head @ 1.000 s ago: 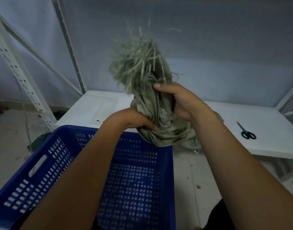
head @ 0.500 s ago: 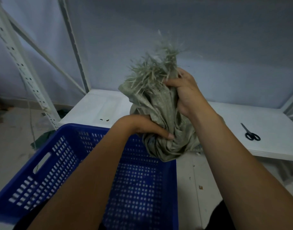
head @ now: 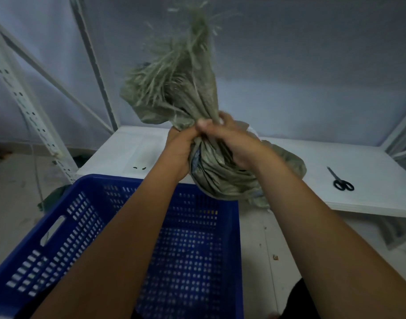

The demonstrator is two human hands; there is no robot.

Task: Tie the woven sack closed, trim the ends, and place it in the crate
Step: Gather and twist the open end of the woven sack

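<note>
Both hands, left hand and right hand, had fingers clenched round the gathered neck of the soft, grey-green woven sack, held above the blue perforated plastic crate. It looked light and floppy, best gripped below the frayed top.

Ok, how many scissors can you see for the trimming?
1: black-handled scissors lie on the white table, right of the sack and both hands. Others may be hidden behind it.
</note>
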